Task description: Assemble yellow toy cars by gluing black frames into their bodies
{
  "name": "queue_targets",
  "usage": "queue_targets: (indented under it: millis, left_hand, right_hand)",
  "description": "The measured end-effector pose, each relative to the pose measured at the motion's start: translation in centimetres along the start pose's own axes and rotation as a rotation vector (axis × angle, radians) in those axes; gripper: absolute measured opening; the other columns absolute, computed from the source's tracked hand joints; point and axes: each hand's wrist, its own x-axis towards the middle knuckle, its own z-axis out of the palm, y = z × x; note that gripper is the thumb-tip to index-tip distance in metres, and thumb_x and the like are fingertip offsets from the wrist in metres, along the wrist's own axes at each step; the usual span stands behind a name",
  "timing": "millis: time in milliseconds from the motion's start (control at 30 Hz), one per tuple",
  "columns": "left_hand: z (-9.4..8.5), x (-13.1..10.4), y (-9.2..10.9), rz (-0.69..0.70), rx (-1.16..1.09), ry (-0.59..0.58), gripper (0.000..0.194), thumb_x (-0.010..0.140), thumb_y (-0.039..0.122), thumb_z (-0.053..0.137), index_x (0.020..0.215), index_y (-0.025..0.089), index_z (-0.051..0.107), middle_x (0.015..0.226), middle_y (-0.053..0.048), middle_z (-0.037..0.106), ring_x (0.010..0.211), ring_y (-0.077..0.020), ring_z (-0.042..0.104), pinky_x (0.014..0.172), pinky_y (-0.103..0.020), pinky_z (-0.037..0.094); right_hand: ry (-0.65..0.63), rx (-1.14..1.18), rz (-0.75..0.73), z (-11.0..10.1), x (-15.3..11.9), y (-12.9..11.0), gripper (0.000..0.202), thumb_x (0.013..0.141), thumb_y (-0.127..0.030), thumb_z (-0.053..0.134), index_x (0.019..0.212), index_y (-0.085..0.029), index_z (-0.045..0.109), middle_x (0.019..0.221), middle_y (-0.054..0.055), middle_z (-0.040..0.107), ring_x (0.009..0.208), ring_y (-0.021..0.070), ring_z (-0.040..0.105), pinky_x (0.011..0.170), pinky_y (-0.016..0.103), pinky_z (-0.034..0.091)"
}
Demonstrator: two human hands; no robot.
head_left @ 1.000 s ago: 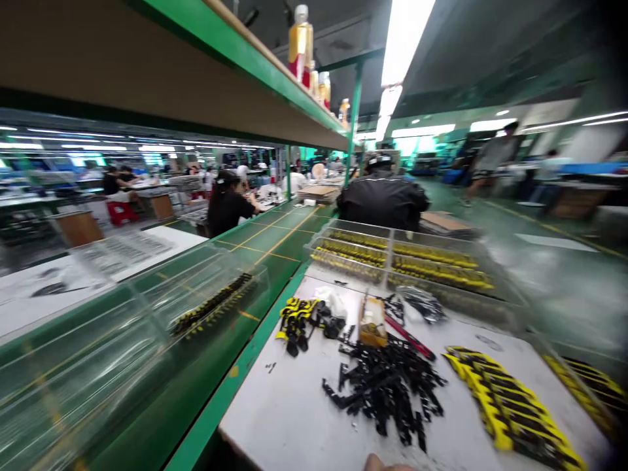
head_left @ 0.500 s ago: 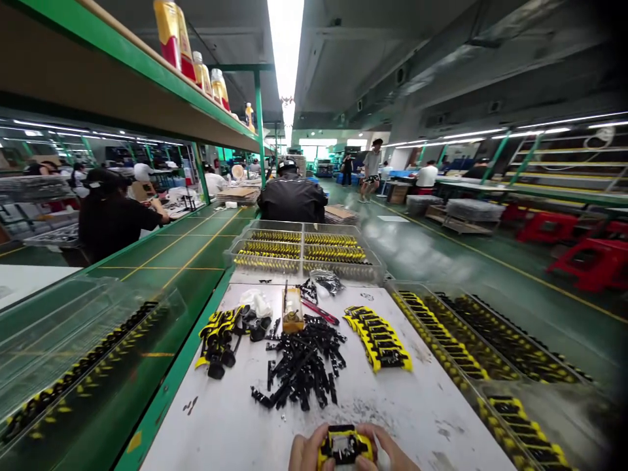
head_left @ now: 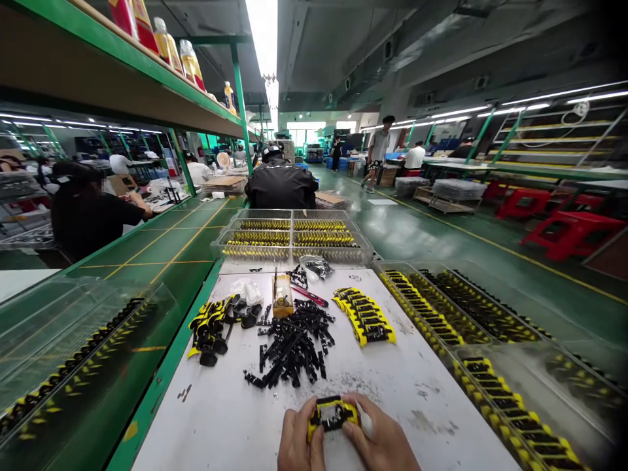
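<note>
Low over the near part of the white tabletop (head_left: 226,425), a yellow and black plastic frame-like part (head_left: 334,415) is held between both hands. My left hand (head_left: 298,437) grips its left end, thumb in front. On the right end, the fingers and thumb of my right hand (head_left: 380,433) are closed. Beyond the hands lies a loose pile of small black plastic strips (head_left: 297,343). A row of yellow and black parts (head_left: 366,315) stands to the right of that pile. More yellow pieces with black ends (head_left: 210,327) are heaped on its left.
Clear trays of yellow-black parts stand at the right (head_left: 456,356), back (head_left: 294,252) and left (head_left: 98,366). A small yellowish box (head_left: 283,302), a red pen-like tool (head_left: 310,296) and white tissue (head_left: 246,291) lie behind the pile. A person in a black jacket (head_left: 281,183) sits ahead.
The hands and the held part now appear higher in the picture, more of both hands showing. The surroundings have shifted left and slightly up in view. Both hands still grip the part.
</note>
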Motion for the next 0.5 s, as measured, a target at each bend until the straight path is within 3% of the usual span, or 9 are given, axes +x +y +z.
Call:
queue_targets:
  millis: [100,233,433,500]
  left_hand:
    - [-0.7,0.1,0.5,-0.05,-0.045,-0.045,0.038,0.087,0.041,0.047,0.112,0.018,0.063,0.092,-0.009,0.064,0.084,-0.0215,0.063,0.075,-0.031,0.051]
    - [-1.5,0.2,0.9,-0.179,-0.182,-0.088,0.055,0.082,0.041,0.055,0.13,0.015,0.046,0.091,-0.007,0.065,0.083,-0.0197,0.064,0.082,-0.033,0.051]
    - [-2.2,0.2,1.9,-0.23,-0.252,-0.099,0.053,0.083,0.049,0.052,0.124,0.015,0.049,0.094,-0.008,0.064,0.087,-0.0185,0.064,0.083,-0.031,0.05]
    - [-2.4,0.2,2.1,-0.228,-0.229,-0.113,0.052,0.084,0.049,0.051,0.123,0.015,0.051,0.093,-0.007,0.064,0.086,-0.0182,0.063,0.081,-0.031,0.05]
  right_hand:
    - [-0.047,0.053,0.009,-0.4,-0.1,-0.9,0.029,0.081,-0.035,0.052,0.104,-0.021,0.063,0.101,0.005,0.071,0.094,0.0213,0.065,0.083,0.027,0.05]
    - [-0.085,0.109,0.033,-2.4,0.7,-0.6,0.032,0.079,-0.032,0.054,0.108,-0.022,0.061,0.098,0.003,0.07,0.093,0.0212,0.064,0.084,0.029,0.049]
    - [0.143,-0.003,0.08,-8.2,4.5,5.2,0.044,0.079,-0.039,0.054,0.118,-0.019,0.056,0.084,0.002,0.066,0.077,0.0192,0.062,0.075,0.029,0.047]
    - [0.156,-0.015,0.074,-9.8,5.9,6.8,0.047,0.077,-0.04,0.056,0.118,-0.017,0.057,0.083,0.002,0.066,0.072,0.0185,0.061,0.07,0.028,0.047]
